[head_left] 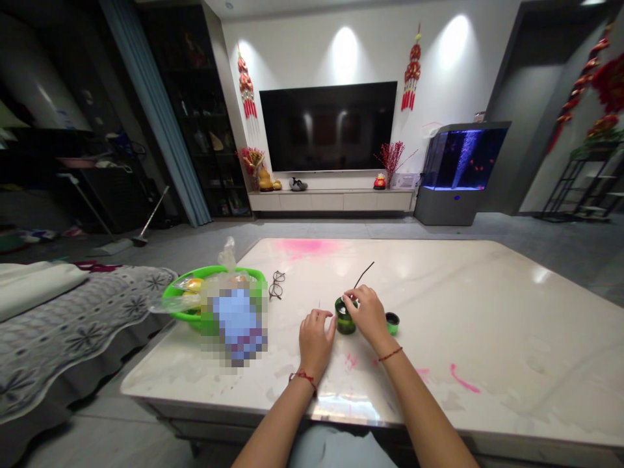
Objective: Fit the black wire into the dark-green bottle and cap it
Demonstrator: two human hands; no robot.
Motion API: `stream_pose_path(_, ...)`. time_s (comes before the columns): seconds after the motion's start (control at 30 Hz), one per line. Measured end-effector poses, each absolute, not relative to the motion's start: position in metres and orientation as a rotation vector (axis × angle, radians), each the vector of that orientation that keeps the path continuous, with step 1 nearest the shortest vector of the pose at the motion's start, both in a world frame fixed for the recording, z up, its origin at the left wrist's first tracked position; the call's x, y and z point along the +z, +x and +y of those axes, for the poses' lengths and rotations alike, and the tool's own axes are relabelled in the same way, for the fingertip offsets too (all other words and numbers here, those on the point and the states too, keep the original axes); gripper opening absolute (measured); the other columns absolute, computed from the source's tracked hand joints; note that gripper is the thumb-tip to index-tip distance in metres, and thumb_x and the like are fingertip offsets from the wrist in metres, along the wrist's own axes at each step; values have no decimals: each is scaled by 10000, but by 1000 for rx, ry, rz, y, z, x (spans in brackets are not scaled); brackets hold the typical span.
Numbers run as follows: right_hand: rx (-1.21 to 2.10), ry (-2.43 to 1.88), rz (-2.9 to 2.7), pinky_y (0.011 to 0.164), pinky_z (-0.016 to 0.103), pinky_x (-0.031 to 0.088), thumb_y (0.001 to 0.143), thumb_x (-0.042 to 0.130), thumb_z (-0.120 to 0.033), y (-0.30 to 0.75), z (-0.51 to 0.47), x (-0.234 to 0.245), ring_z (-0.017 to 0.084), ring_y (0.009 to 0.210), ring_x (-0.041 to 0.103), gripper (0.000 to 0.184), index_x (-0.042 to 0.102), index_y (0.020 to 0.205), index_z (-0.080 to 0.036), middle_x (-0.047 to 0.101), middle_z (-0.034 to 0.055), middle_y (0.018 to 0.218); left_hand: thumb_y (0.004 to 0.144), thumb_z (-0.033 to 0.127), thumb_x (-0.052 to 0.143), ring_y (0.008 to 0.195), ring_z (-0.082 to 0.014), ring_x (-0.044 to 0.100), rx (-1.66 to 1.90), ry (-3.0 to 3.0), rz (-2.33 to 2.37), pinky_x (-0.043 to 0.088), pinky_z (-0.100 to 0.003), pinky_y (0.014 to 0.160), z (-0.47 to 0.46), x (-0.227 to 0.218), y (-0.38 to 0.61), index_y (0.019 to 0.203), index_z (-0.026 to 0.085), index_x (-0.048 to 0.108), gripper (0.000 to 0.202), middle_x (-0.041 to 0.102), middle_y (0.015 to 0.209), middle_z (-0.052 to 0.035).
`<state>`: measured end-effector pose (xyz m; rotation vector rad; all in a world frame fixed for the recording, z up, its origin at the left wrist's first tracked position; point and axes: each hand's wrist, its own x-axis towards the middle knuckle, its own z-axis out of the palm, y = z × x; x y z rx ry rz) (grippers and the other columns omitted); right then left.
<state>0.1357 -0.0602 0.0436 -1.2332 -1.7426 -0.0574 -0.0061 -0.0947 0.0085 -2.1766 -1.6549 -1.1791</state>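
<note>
A small green glass jar (346,326) stands upright on the pale marble-look table (487,286). Close by the jar's left side, my left hand (316,341) rests with its fingers loosely bent and the thumb apart; nothing shows in it. My right hand (369,315) is over the jar's mouth, thumb and fingertips pinched together. From behind these fingers a thin dark stick (364,273) slants up to the right; its lower end is hidden. To the right of the jar, partly behind my right wrist, lies a green ring-shaped cap (392,323) with a dark middle.
On the table's left stands a green basket (170,296) with bagged fruit and a blurred blue item (238,325) at its front. Eyeglasses (277,285) lie beside it. Pink stains (463,379) mark the tabletop. A television (331,127) and a fish tank (463,159) are beyond.
</note>
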Motion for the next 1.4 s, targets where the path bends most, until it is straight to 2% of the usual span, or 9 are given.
stream_pose_path(0.23, -64, -1250, -1763, 718, 302, 406, 841, 494, -267, 135, -65, 46, 192, 797, 528, 154, 625, 802, -198, 595, 49, 774, 845, 268, 494, 803, -178, 547, -1130, -2227, -1626, 419, -321, 723, -96, 9, -4, 887, 189, 563, 113, 581, 839, -30)
stream_pose_path(0.6, 62, -1207, -1654, 713, 304, 418, 854, 488, -274, 136, -68, 41, 177, 740, 527, 163, 626, 840, -188, 630, 41, 791, 861, 287, 466, 806, -180, 534, -1130, -2266, -1637, 405, -324, 728, -97, 10, -3, 884, 184, 555, 138, 583, 845, -34)
stream_pose_path(0.97, -13, -1231, -1873, 761, 306, 426, 832, 478, -146, 140, -71, 56, 190, 806, 543, 147, 621, 844, -179, 641, 50, 827, 874, 286, 428, 791, -181, 519, -1083, -2295, -1657, 383, -324, 725, -99, 15, -1, 816, 182, 549, 169, 584, 818, -33)
stream_pose_path(1.4, -69, -1368, -2034, 763, 283, 420, 826, 481, -157, 142, -71, 68, 185, 868, 547, 173, 646, 860, -195, 632, 56, 859, 843, 307, 476, 789, -184, 518, -1065, -2251, -1663, 358, -325, 726, -101, 16, 0, 767, 196, 555, 156, 584, 793, -28)
